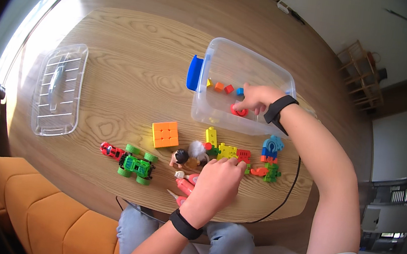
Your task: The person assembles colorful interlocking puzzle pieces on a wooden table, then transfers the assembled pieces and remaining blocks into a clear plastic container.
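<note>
My right hand (256, 99) reaches down into a clear plastic bin (198, 107), its fingers apart. Just below the fingertips lies a round red piece (238, 111). A blue cube (240, 91), a red cube (229, 88) and an orange cube (219, 87) sit in a row on the bin's floor. My left hand (217, 183) is curled closed over the table, its fingertips beside yellow puzzle blocks (227, 152) and a red puzzle block (243, 155). Whatever is under those fingers is hidden. Pink-handled tools (185, 186) lie partly beneath this hand.
An orange-and-yellow puzzle cube (165, 135), a green toy truck (136, 166), a red toy car (111, 151) and a small doll (179, 157) lie left of my left hand. Blue blocks (272, 146) are at right. The clear lid (59, 90) lies far left; a black cable (283, 203) crosses the table.
</note>
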{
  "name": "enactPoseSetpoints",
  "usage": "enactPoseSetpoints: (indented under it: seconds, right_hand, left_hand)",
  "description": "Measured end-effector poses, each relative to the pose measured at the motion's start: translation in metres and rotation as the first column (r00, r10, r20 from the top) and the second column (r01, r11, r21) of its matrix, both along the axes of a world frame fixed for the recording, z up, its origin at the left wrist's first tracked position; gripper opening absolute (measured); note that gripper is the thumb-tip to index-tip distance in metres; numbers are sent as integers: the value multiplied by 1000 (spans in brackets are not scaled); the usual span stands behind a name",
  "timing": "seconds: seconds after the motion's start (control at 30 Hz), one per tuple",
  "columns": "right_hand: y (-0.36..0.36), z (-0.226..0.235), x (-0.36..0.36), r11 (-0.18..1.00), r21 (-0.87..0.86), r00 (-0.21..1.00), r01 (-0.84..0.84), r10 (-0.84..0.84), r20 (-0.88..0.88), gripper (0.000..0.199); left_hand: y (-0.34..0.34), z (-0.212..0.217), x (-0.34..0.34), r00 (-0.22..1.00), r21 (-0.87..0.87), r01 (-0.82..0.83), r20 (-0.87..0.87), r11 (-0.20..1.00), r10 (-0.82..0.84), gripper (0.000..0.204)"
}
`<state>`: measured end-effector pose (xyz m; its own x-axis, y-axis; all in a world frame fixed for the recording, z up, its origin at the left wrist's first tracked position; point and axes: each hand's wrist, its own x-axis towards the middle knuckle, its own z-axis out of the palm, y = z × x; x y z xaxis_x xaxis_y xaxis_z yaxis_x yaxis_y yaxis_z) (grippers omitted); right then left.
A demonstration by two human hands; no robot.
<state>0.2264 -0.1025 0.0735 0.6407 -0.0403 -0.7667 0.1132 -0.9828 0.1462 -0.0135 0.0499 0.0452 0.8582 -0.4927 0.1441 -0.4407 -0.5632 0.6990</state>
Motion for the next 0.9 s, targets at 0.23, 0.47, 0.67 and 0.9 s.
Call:
enactPoseSetpoints:
  seconds: [0.23, 0.47, 0.67, 0.9]
  right_hand:
    - [-63, 93, -41, 838, 545, 923, 21, -226, 312, 42]
    - [-152, 128, -180, 632, 774, 420, 27, -710, 565, 22]
    - [-186, -21, -269, 545, 814, 301, 201, -825, 478, 28]
    - [-167, -73, -300, 661, 744, 450, 99, -696, 559, 59]
  left_hand:
    - [3, -3, 0, 999, -41, -35, -5, 999, 35, 9]
    - [7, -1, 1, 999, 1, -36, -27, 999, 36, 14]
    - [7, 0, 3, 998, 61, -41, -46, 997, 43, 16]
    - [19, -12, 5, 998, 91, -37, -49, 995, 42, 14]
